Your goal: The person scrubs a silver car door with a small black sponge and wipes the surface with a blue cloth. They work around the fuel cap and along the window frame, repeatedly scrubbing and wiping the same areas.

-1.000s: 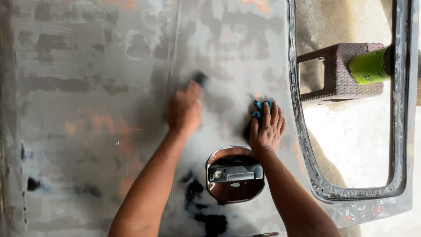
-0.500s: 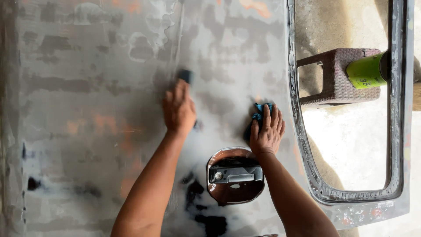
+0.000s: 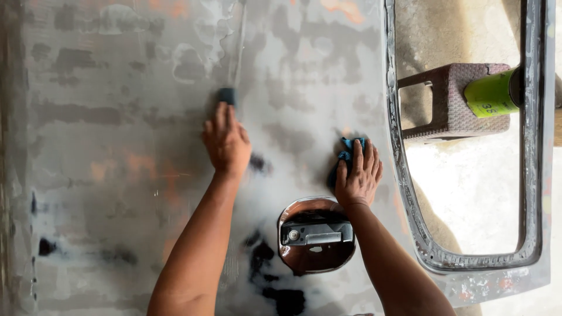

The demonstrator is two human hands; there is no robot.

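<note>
Car door panel laid flat, coated in grey filler with patches of orange and black showing through. Door handle recess seen near the lower middle, window frame to the right.

Left hand is closed over a small dark sanding block, only the block's top end showing past the fingertips. Over the last second this hand has been carried up the panel and slightly leftward; the block now sits higher, just beside a pale vertical ridge of filler. Judged as one forward stroke of sanding, with the worked zone being extended upward from the area beside the recess.

Right hand lies flat, fingers spread, pressed on a crumpled blue cloth just above the recess. Its place is unchanged; it appears to be used as a brace, with the cloth kept ready.

Beyond the window opening, a brown wicker stool and a green can are seen on the floor.
</note>
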